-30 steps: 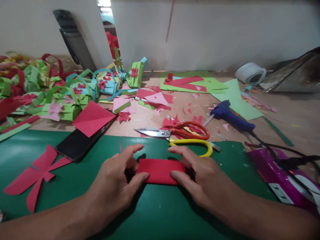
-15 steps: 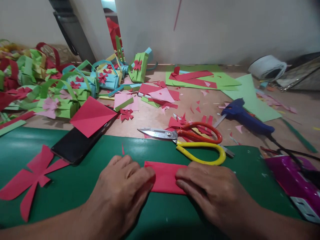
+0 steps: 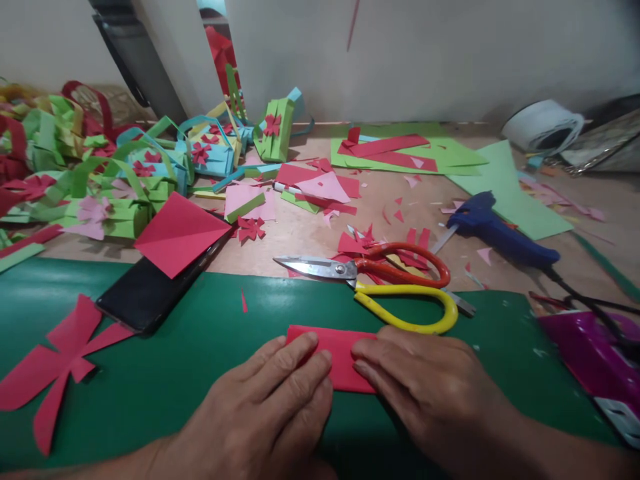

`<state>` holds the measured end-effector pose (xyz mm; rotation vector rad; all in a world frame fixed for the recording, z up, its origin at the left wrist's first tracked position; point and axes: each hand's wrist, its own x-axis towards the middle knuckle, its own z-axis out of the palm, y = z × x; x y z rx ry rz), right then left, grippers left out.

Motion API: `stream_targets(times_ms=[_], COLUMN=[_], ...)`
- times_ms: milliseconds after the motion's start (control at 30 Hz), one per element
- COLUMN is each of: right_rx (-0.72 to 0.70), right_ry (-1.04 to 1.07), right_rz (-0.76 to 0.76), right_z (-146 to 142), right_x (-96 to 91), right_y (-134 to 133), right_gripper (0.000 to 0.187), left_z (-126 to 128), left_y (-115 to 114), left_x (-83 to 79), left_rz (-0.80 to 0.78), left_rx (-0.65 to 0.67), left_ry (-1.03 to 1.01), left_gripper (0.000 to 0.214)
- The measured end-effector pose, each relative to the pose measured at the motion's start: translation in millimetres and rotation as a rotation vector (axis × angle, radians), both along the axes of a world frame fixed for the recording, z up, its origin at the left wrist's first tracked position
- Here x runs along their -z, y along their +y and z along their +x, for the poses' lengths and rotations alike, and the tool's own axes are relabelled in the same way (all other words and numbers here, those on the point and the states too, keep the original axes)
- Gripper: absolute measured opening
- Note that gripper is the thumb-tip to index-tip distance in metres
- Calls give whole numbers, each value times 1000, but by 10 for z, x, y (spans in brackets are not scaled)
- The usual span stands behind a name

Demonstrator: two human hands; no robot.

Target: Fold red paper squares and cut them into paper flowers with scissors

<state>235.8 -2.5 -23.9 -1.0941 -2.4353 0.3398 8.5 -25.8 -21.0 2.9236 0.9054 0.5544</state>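
A folded red paper (image 3: 341, 353) lies on the green cutting mat (image 3: 200, 347) near the front edge. My left hand (image 3: 273, 407) lies flat on its left half, fingers stretched out and pressing down. My right hand (image 3: 425, 387) presses the right half with flat fingers. Only the middle strip of the paper shows between the two hands. Neither hand grips anything.
Scissors with red and yellow handles (image 3: 390, 283) lie just beyond the paper. A black phone (image 3: 145, 297) under a red square (image 3: 177, 233) sits left, a red cut-out (image 3: 55, 367) far left. A blue glue gun (image 3: 500, 230), a purple object (image 3: 590, 353) and paper baskets (image 3: 125, 180) surround.
Both hands went from pinching the red paper's ends to lying flat on it. They have slid inward, covering more of the paper. The view has shifted slightly.
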Motion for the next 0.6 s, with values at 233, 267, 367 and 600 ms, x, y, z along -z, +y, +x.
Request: stream_targets(times_ms=[233,267,367,600], right_rx=[-4,-3,-5,118], right_ry=[-1,0,6,270], right_rz=[6,3,-20,-100], right_z=[1,1,3,14], right_x=[5,4,-7,-137], right_y=[-8,-5,11,30], right_gripper=[26,26,25,13], left_z=[-3,-2,-11,-60], left_y=[-6,-5,13,158], left_x=[-16,-9,-5,-183], left_rz=[2,-3,-3,-309], left_rx=[-42,-44,-41,-506], left_ry=[-5,-12,-54,-396], left_gripper=[32,31,30,57])
